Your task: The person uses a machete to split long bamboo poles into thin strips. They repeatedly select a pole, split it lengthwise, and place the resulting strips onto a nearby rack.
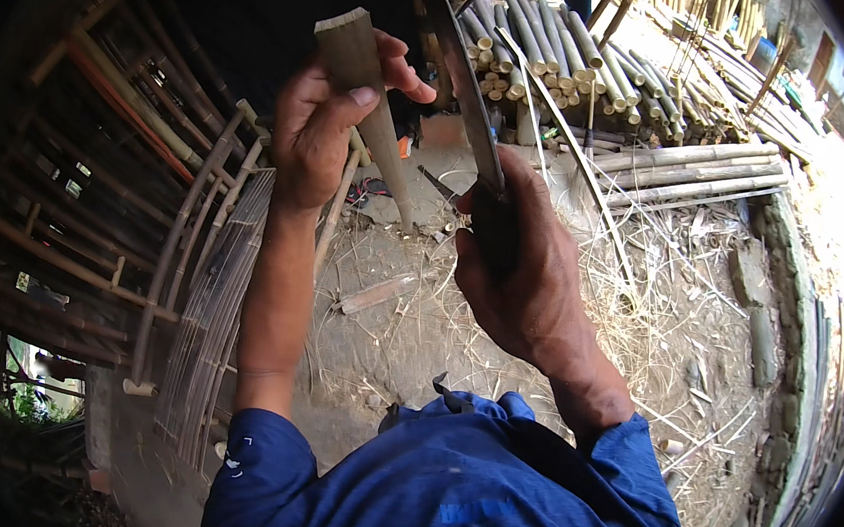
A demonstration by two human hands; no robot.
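My left hand (314, 144) is raised at upper left of centre, closed round a split piece of bamboo (389, 155) with the thumb pressed on its near face. The piece is wide at its top end and tapers downward to a narrow tip. My right hand (537, 274) is wrapped round the dark handle of a machete (469, 92). Its long blade points up and slightly left, beside the bamboo and apart from it. The blade's upper end runs out of the picture. Part of the handle is hidden by my fingers.
Cut bamboo poles (551, 49) are stacked at the back right, with more poles (686, 174) lying nearer. Long split strips (577, 152) lean there. Shavings (656, 284) and a flat offcut (379, 293) litter the ground. A bamboo frame (184, 233) stands left; a low stone edge (791, 296) runs along the right.
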